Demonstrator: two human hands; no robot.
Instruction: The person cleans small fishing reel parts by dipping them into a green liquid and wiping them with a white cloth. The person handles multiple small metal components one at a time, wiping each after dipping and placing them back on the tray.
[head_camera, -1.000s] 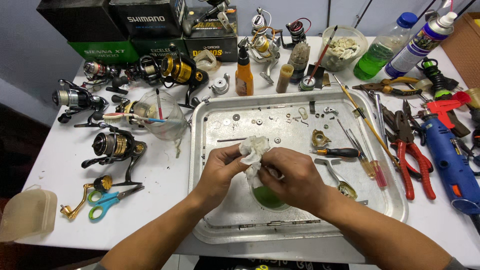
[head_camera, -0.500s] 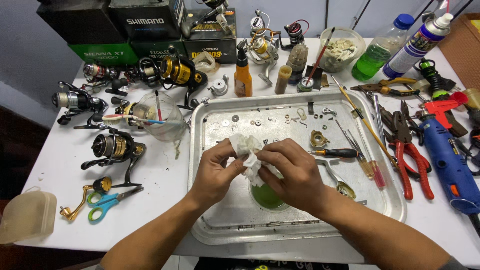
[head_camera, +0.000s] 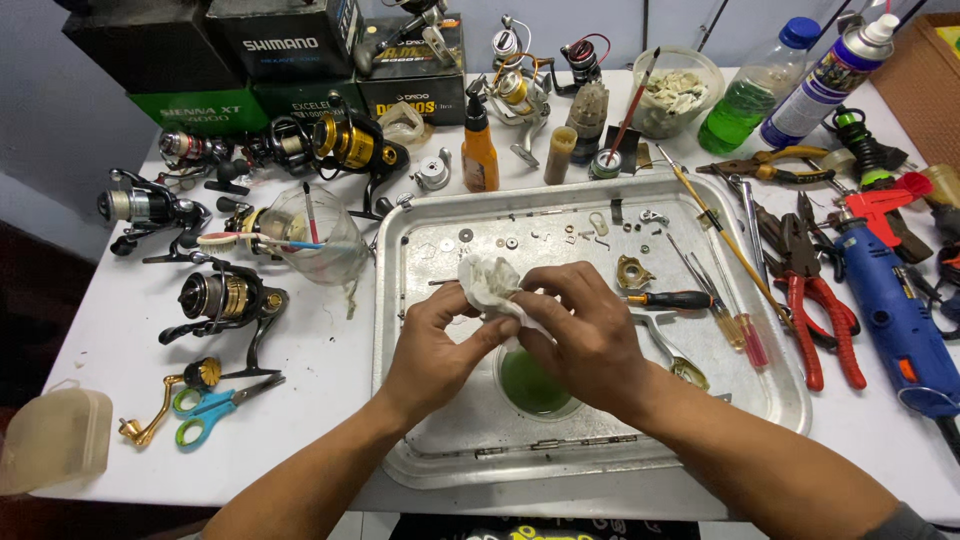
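Together, two hands on one rag

Both the left hand (head_camera: 432, 345) and right hand (head_camera: 580, 330) pinch a crumpled white cloth (head_camera: 490, 285) with closed fingers, above the dented metal tray (head_camera: 420, 300), just over a small green-filled round cup (head_camera: 535, 385).

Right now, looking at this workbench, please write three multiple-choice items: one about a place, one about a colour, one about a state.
1. Where is the small cup of liquid?
A. inside the metal tray
B. on the boxes
C. beside the scissors

2. What colour is the liquid in it?
A. red
B. green
C. blue

3. How is the white cloth held?
A. lying loose in the tray
B. by the left hand alone
C. by both hands

Answers: 1 A, the cup stands on the tray floor beneath the hands. 2 B, it looks green. 3 C, the left hand and right hand both grip it.
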